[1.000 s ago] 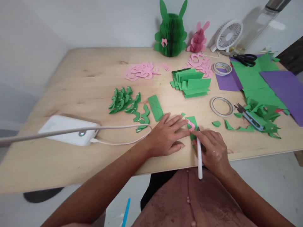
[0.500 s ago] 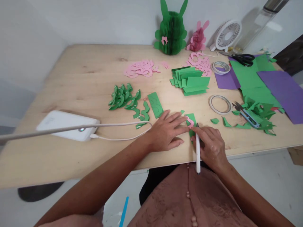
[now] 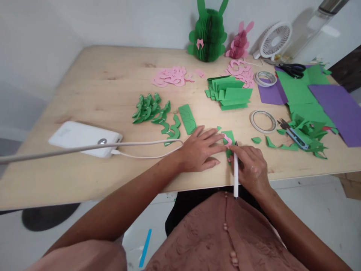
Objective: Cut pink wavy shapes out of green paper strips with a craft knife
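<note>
The green strip (image 3: 231, 134) lies near your table (image 3: 98, 82) edge, under the pink template (image 3: 229, 140); whether it's marked, you can't tell. The outlined strip (image 3: 187, 119) waits uncut; wavy pieces (image 3: 147, 109) are cut. Yours runs lengthwise away from you. Your left hand (image 3: 199, 150) spreads flat, gripping nothing; your right hand (image 3: 252, 165) curls around the pen (image 3: 236, 177).
</note>
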A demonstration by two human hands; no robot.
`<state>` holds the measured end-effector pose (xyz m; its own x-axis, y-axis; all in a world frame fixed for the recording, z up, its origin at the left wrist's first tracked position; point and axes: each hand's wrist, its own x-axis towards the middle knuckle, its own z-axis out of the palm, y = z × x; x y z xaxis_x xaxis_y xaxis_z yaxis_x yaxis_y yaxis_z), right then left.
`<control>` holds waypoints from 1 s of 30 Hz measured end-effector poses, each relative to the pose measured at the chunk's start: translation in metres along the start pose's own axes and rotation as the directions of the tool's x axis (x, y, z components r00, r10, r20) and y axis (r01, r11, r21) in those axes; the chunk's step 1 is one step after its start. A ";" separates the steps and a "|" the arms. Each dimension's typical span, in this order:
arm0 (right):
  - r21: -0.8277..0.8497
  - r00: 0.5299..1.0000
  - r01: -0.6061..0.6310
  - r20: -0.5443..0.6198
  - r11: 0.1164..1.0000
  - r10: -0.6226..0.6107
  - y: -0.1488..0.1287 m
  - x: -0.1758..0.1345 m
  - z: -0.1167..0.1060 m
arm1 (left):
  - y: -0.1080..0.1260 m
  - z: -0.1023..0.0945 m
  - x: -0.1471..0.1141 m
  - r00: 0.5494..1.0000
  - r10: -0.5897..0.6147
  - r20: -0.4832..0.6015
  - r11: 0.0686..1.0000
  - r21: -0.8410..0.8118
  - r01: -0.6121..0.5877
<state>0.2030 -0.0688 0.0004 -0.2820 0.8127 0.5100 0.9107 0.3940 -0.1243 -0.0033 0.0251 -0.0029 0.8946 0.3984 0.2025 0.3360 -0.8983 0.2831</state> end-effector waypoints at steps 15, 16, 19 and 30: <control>-0.011 1.000 0.000 0.020 1.000 0.000 -0.001 0.002 0.000 | 0.001 -0.002 0.000 1.000 -0.021 0.023 0.999 -0.024 0.021; -0.013 1.000 0.001 0.021 1.000 0.000 -0.001 0.003 0.000 | 0.000 -0.002 0.000 1.000 -0.020 0.023 0.999 -0.027 0.020; -0.017 1.000 0.002 0.029 1.000 -0.002 -0.001 0.002 0.000 | 0.000 -0.002 0.000 1.000 -0.013 0.015 0.999 -0.036 0.014; -0.015 0.998 -0.006 0.055 1.000 0.007 0.001 0.000 0.001 | 0.000 -0.005 0.001 0.999 -0.021 0.028 0.998 -0.065 0.023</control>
<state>0.2038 -0.0681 -0.0003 -0.2919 0.8379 0.4611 0.9168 0.3825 -0.1148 -0.0043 0.0262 0.0020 0.8951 0.4122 0.1702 0.3366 -0.8749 0.3483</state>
